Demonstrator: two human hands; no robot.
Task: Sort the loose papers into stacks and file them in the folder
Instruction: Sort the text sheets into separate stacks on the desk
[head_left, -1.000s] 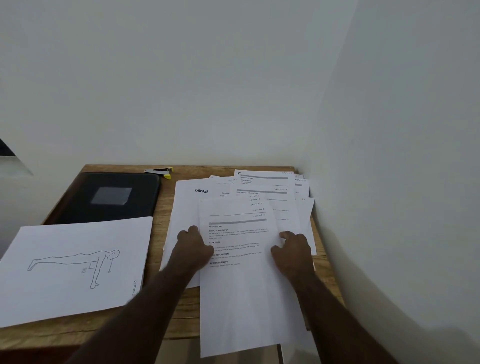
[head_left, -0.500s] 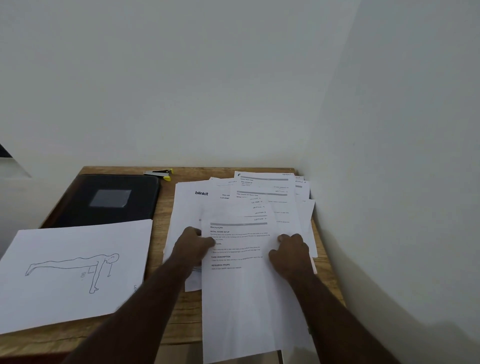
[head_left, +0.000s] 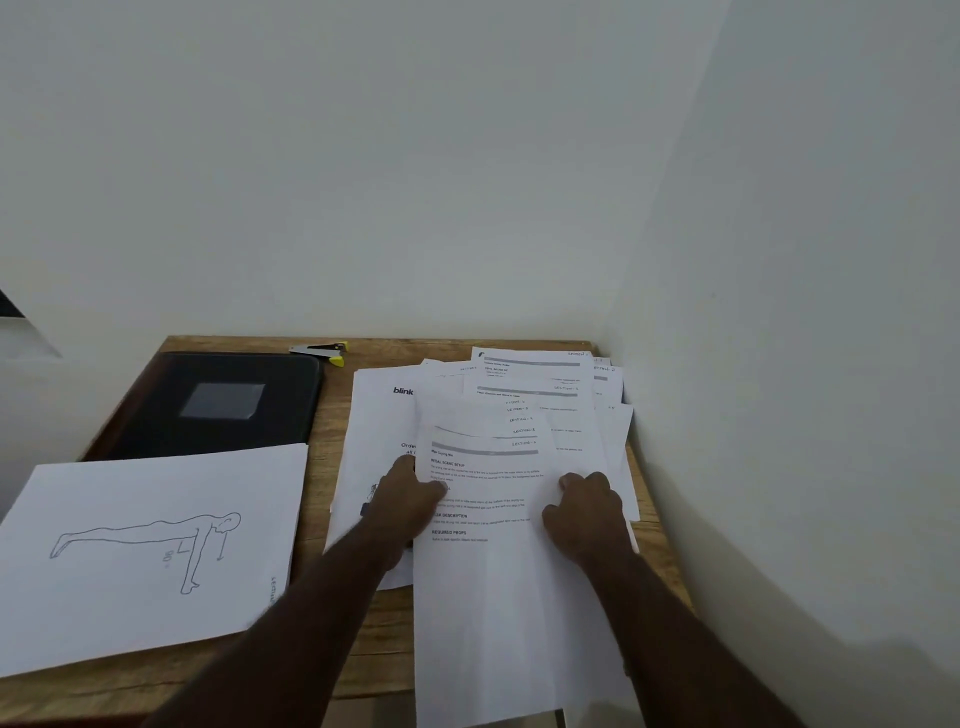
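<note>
Both forearms extended forward, converging slightly. Left hand (head_left: 410, 493) knuckles up, thumb pinching inward. Right hand (head_left: 584, 506) fingers curled under.

The long white printed top sheet (head_left: 493, 597) runs off the bottom edge of the view, its body text too small to read. It covers most of the fanned loose white papers (head_left: 571, 410) beneath and cuts a bold "blink" logo short. The left hand (head_left: 410, 499) hides its fingertips under that sheet's edge; the right hand (head_left: 587, 509) masks print below
</note>
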